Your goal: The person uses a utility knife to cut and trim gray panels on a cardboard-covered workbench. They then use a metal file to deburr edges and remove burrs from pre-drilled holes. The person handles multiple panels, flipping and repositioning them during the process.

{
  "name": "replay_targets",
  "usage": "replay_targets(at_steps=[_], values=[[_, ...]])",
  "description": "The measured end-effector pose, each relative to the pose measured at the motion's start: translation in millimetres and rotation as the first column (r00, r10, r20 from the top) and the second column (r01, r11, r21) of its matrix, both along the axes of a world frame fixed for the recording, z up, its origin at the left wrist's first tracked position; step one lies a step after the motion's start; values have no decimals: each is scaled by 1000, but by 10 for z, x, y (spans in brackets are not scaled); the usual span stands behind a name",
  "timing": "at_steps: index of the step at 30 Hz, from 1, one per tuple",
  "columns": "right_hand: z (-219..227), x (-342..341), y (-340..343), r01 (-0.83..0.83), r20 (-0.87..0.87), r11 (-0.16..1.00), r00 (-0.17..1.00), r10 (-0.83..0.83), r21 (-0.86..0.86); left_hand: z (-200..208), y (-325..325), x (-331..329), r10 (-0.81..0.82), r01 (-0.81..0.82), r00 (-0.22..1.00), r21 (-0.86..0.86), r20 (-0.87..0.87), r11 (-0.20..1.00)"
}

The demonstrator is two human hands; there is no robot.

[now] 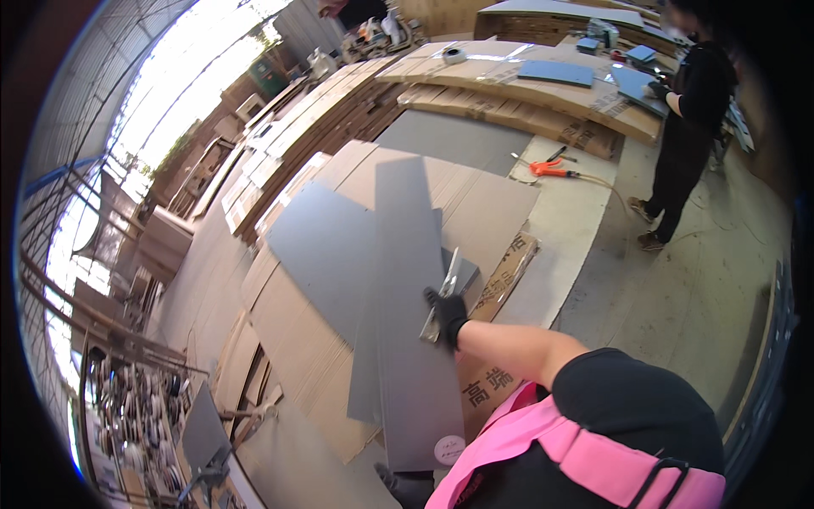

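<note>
A long, narrow grey panel [411, 331] stretches away from my body across other grey-blue panels [322, 246]. My left hand [405, 485], in a dark glove, is at its near end, fingers at the corner and partly hidden by the lower edge. My right hand [449, 318], in a black glove, is closed on a slim silvery metal piece [453, 273] beside the panel's right edge; its exact kind does not show. A round white sticker [449, 450] marks the panel's near end.
Cardboard sheets [492, 191] lie under the panels. An orange air blow gun [549, 169] with a hose rests beyond on the right. Another person [691, 110] stands at a far stack carrying blue panels [555, 74] and a tape roll [454, 55]. Cardboard stacks [314, 110] stand far left.
</note>
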State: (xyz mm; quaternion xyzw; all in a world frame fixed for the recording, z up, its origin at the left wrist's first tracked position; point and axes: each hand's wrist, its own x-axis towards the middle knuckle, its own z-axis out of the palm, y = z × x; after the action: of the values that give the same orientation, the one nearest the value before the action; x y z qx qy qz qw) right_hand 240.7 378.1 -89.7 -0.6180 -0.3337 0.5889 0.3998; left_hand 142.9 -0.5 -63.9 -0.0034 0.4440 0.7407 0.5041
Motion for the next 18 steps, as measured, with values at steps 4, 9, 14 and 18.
replay_targets(at_steps=[4, 9, 14, 18], values=[[-268, -316, -56, -93, -63, 994, 994, 90, -57, 50, 13, -194, 136, -156, 983, -175, -121, 972], [-303, -37, 39, -666, -109, 734, 726, 679, 136, -554, -166, -1239, 126, -260, 771, -128, -624, 957], [92, 1221, 119, -489, -897, 870, 353, 266, 65, -858, 259, -1867, -647, -608, 19, -522, -762, 598], [50, 2564, -141, -71, -446, 991, 895, 15, -110, -841, 1797, -1266, -336, -267, -541, -221, -771, 938]])
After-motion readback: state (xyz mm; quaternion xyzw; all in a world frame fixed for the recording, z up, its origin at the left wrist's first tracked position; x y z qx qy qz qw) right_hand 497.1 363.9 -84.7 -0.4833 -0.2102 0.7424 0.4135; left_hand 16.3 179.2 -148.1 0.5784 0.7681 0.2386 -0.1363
